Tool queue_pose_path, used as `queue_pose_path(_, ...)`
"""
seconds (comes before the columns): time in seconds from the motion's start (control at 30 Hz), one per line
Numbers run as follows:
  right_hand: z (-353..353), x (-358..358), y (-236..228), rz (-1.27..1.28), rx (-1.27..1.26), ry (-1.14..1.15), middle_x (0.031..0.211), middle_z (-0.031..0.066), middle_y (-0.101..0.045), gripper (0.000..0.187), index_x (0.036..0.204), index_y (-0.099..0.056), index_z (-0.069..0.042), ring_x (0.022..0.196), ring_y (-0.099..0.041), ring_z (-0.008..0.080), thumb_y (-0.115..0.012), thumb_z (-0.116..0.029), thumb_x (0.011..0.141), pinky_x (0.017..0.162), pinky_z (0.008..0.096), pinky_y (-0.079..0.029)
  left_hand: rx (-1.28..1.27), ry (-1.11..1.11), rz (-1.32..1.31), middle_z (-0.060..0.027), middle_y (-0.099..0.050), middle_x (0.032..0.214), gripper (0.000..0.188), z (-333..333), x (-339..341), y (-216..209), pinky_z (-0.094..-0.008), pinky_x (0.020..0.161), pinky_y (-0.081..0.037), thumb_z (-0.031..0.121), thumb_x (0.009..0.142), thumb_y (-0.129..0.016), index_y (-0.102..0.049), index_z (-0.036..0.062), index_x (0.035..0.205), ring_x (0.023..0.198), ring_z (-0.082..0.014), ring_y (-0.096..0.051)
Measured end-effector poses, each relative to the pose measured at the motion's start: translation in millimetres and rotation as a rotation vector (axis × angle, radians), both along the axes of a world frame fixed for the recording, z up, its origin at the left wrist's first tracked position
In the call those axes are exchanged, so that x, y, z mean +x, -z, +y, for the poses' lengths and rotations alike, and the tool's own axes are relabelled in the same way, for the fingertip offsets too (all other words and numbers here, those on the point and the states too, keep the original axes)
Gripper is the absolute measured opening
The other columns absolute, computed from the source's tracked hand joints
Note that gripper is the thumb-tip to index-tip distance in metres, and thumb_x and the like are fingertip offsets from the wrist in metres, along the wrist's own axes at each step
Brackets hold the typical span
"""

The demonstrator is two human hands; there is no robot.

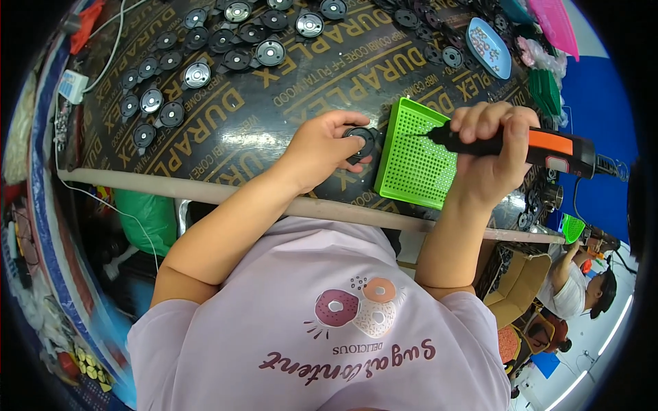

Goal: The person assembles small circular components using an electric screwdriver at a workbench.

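1. Left hand (pixel 321 142): fingers curled partway, thumb on top of a black round part (pixel 367 141), fingertips round its edge. Part is gripped, face tilted up.
2. Right hand (pixel 497 147): wrapped tight round a black-and-orange power screwdriver (pixel 550 142). Tool lies roughly level, bit pointing left, cord running off the right end.
3. Round part sits just left of the green perforated basket (pixel 411 188), at the left hand's fingertips. Screwdriver bit overlaps the basket in view; can't tell its height above it. Right hand is over the basket's right side.
4. More black round parts (pixel 236 59) spread across the far left of the table, some with shiny metal faces. Another dark cluster at far right, beside a light-blue tray (pixel 500 60) of small pieces.
5. Table (pixel 384 75): dark sheet with gold printed lettering, pale strip along the near edge.
6. Far right corner: pink bin (pixel 554 26), stacked green containers (pixel 544 92). White box with cable (pixel 72 87) on the left edge.
7. Near left, below table level: green bag (pixel 145 222).
8. Near right, beyond the table: open cardboard box (pixel 515 291), co-worker in a white top (pixel 566 291), tube lights (pixel 615 325).
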State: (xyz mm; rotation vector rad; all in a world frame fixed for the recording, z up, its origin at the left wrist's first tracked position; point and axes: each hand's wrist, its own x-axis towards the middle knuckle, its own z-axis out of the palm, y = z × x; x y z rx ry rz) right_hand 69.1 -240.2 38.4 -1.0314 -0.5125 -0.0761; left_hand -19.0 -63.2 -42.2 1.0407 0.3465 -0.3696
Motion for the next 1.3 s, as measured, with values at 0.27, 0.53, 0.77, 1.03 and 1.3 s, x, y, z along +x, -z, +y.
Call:
queue_pose_path(0.27,32,-24,12,0.000,-0.089,-0.084,0.070,0.0106,-0.058,0.027,0.089,-0.046,-0.003,0.055,-0.057,0.0149,-0.064,0.013,0.077,0.051,0.0260,-0.049,0.044,0.020,0.035,-0.0121,-0.064,0.105,0.034,3,2,-1,-0.0294,0.070,-0.058,0.001,0.088,-0.057,-0.053,-0.0041,0.121,0.086,-0.0203,-0.067)
queue_pose_path(0.53,43,-23,23,-0.031,-0.124,-0.047,0.071,0.0076,-0.059,0.030,0.087,-0.049,-0.004,0.056,-0.058,0.0120,-0.069,0.013,0.074,0.053,0.0239,-0.050,0.037,0.017,0.055,-0.0115,-0.064,0.104,0.032,2,2,0,-0.0293,0.070,-0.057,0.002,0.088,-0.058,-0.055,-0.0039,0.119,0.085,-0.0204,-0.066)
queue_pose_path(0.77,41,-24,18,-0.297,-0.397,-0.216,0.066,0.0101,-0.055,0.023,0.085,-0.045,-0.005,0.052,-0.053,0.0166,-0.061,0.010,0.079,0.055,0.0316,-0.048,-0.057,-0.037,-0.005,-0.0101,-0.066,0.091,0.030,0,-1,9,-0.0270,0.063,-0.057,0.003,0.086,-0.060,-0.056,-0.0058,0.115,0.076,-0.0162,-0.066)
queue_pose_path(1.03,40,-24,20,-0.221,-0.302,-0.224,0.066,0.0087,-0.055,0.021,0.084,-0.044,-0.005,0.052,-0.053,0.0162,-0.061,0.007,0.079,0.057,0.0333,-0.049,-0.028,-0.037,-0.009,-0.0108,-0.066,0.091,0.029,-1,1,8,-0.0264,0.063,-0.057,0.001,0.086,-0.060,-0.057,-0.0060,0.114,0.075,-0.0165,-0.066)
queue_pose_path(1.3,27,-18,-2,-0.238,-0.103,-0.354,0.067,0.0066,-0.053,0.029,0.087,-0.047,-0.007,0.057,-0.054,0.0190,-0.074,-0.016,0.080,0.058,0.0350,-0.048,0.082,-0.006,0.057,-0.0109,-0.066,0.095,0.028,3,-2,-9,-0.0265,0.065,-0.057,0.000,0.087,-0.057,-0.057,-0.0035,0.115,0.079,-0.0177,-0.067)
